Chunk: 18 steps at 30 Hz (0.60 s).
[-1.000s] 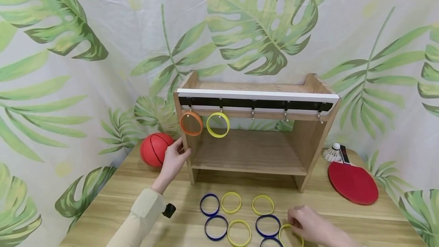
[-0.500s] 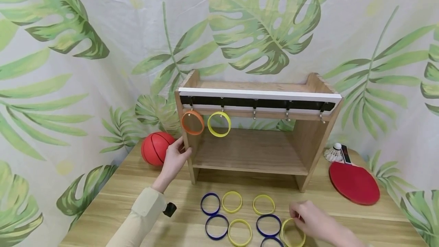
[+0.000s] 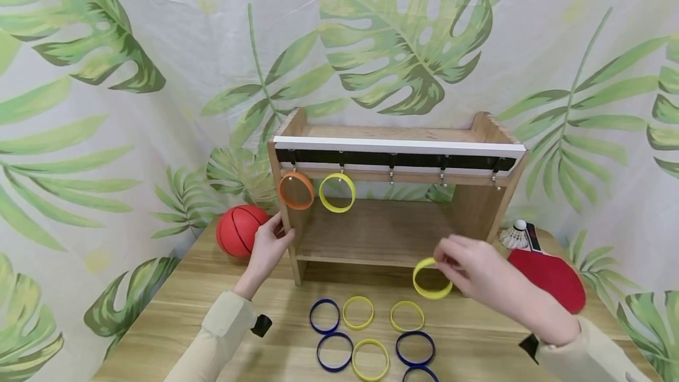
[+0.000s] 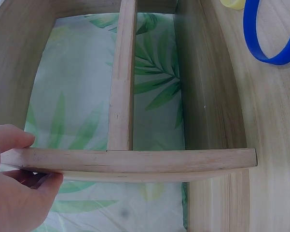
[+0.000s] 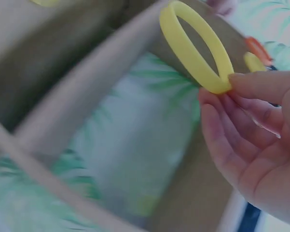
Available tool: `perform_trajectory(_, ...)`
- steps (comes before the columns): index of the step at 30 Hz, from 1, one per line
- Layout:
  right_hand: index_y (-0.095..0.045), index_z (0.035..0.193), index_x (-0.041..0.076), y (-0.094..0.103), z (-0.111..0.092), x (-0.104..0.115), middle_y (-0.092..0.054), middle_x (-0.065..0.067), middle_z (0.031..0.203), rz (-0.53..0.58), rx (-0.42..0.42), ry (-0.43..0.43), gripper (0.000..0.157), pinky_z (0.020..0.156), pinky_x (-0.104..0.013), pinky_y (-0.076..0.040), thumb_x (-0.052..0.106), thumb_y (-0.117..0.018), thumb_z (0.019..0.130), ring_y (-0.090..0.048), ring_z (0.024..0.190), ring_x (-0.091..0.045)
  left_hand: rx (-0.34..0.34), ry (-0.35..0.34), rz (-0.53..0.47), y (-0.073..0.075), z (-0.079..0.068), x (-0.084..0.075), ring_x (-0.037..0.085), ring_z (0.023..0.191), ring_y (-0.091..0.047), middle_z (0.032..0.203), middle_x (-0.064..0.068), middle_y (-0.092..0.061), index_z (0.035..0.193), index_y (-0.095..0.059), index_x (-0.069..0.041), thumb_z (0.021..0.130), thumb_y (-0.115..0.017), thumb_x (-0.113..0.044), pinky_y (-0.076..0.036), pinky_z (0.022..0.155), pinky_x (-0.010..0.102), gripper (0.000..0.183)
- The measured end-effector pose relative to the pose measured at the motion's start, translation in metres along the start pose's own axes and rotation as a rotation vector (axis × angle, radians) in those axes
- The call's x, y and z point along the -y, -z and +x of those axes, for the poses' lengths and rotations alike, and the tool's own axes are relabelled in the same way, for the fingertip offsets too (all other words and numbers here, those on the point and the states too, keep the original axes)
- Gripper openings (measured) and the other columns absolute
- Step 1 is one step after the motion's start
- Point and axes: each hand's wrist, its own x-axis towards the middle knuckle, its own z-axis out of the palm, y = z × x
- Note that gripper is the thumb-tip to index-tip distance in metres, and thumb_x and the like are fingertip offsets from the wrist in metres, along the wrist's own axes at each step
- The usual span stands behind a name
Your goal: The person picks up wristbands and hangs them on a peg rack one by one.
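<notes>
My right hand (image 3: pixel 472 267) pinches a yellow wristband (image 5: pixel 198 48) by its edge, in the air before the right part of a wooden shelf (image 3: pixel 382 234). My left hand (image 3: pixel 269 243) grips the left side panel (image 4: pixel 135 162) of that shelf, thumb on one face and fingers on the other. Along the shelf's top front runs a black strip with several metal hooks (image 3: pixel 391 177). An orange wristband (image 3: pixel 281 193) hangs from the leftmost hook, and a yellow wristband (image 3: pixel 322 196) from the one beside it. The hooks farther right carry nothing.
Several blue wristbands (image 3: pixel 318 358) and yellow wristbands (image 3: pixel 354 364) lie flat on the wooden table (image 3: pixel 159 335) before the shelf. A red ball (image 3: pixel 239 231) stands left of it. To the right are a shuttlecock (image 3: pixel 513 237) and a red paddle (image 3: pixel 551 279).
My right hand has lifted a yellow wristband off the table at the front right and carried it up and forward toward the shelf. The left hand keeps its place on the side panel.
</notes>
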Motion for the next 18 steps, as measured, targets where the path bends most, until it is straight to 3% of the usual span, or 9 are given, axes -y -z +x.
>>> perform_trajectory(8,-0.063,0.087,0.006,0.031,0.066,0.012,-0.065,0.0,0.082,-0.008,-0.15,0.089,0.021,0.064,-0.015,-0.053,-0.009,-0.074,0.078,-0.061,0.074,-0.005,-0.003,-0.004,0.002,0.001,0.0,0.0,0.032,0.124,-0.061,0.132,0.022,-0.063,0.138,-0.056,-0.003,0.091,-0.058,0.001,-0.053,0.088,0.02,0.048)
perform_trajectory(13,-0.064,0.087,0.006,0.035,0.094,0.01,-0.067,-0.001,0.083,-0.045,-0.188,0.068,0.014,0.065,-0.024,-0.054,-0.006,-0.07,0.083,-0.061,0.074,-0.007,-0.001,0.006,0.002,0.0,0.0,-0.001,0.032,0.123,-0.062,0.13,0.022,-0.064,0.137,-0.057,-0.004,0.091,-0.058,0.0,-0.052,0.086,0.017,0.046)
perform_trajectory(18,-0.065,0.088,0.006,0.033,0.11,0.007,-0.067,-0.003,0.083,-0.075,-0.185,0.011,0.01,0.066,-0.029,-0.053,-0.003,-0.071,0.085,-0.061,0.074,-0.011,-0.001,0.014,0.01,0.0,-0.001,-0.001,0.032,0.122,-0.062,0.128,0.023,-0.065,0.135,-0.058,-0.002,0.092,-0.059,0.0,-0.053,0.085,0.018,0.044)
